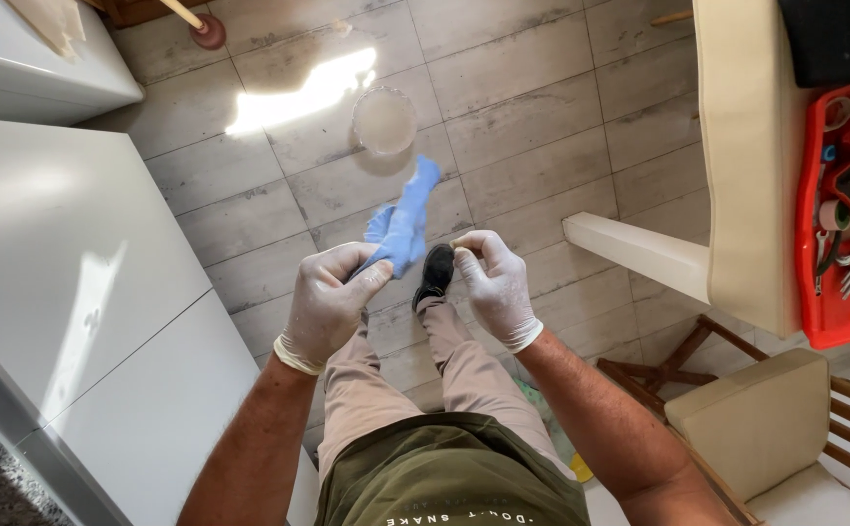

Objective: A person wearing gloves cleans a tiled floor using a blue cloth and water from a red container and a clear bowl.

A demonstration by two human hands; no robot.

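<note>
- Left hand point(328, 302), in a white glove, has its fingers curled tight and its thumb pressed down on the lower end of a blue cloth point(403, 229); the rest of the cloth streams up and away from the fist.
- Right hand point(493, 282), gloved too, sits just right of the cloth, thumb and forefinger pinching something small and pale; it is too tiny to make out.
- Right under the cloth, a black shoe point(435, 276) is half hidden between the two hands; the other foot is out of sight.
- Just above the cloth's top end, a round clear lid or dish point(384, 121) lies on the tiled floor point(532, 127), washed out beside a bright patch of sunlight.
- Left of the cloth, white cabinet fronts point(65, 292) run off the edge of the view.
- Well right of the cloth, a cream tabletop point(746, 166) and a red toolbox point(839, 205) are both cut off; below them a cushioned chair point(756, 419) pokes in.
- Open tiles spread between the cabinets and the tabletop, above the cloth.
</note>
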